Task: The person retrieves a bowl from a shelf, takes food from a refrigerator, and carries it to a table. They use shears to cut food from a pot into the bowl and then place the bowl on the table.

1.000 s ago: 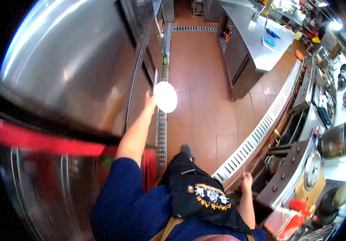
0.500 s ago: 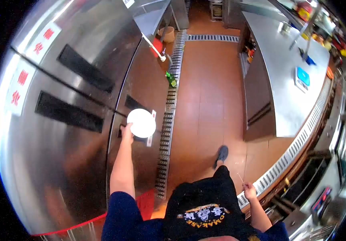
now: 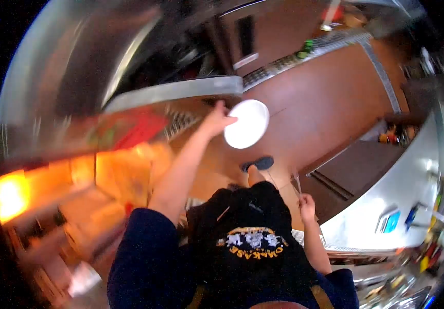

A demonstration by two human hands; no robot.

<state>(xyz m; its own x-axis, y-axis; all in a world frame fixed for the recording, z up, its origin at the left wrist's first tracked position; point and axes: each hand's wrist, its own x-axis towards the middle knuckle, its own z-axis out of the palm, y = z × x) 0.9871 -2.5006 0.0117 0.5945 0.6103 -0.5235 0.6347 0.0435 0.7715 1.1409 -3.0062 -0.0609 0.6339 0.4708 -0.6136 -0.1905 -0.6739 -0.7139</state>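
Note:
My left hand (image 3: 216, 119) is stretched out forward and grips the rim of a round white plate (image 3: 247, 123), held flat just past the edge of an open steel fridge door (image 3: 180, 91). My right hand (image 3: 307, 202) hangs low by my hip and pinches a thin stick-like utensil (image 3: 297, 184) that points upward. A dark apron with a printed logo (image 3: 255, 244) and blue sleeves fill the bottom of the view.
The open fridge interior glows orange at the left with blurred red packaging (image 3: 134, 129) on a shelf. A brown tiled floor (image 3: 325, 103) with a floor drain grate (image 3: 304, 54) runs ahead. A steel counter (image 3: 402, 190) with a blue item stands to the right.
The view has swung left. The steel fridge door now stands open and the lit shelves show. The plate is still in my left hand, now near the door's edge.

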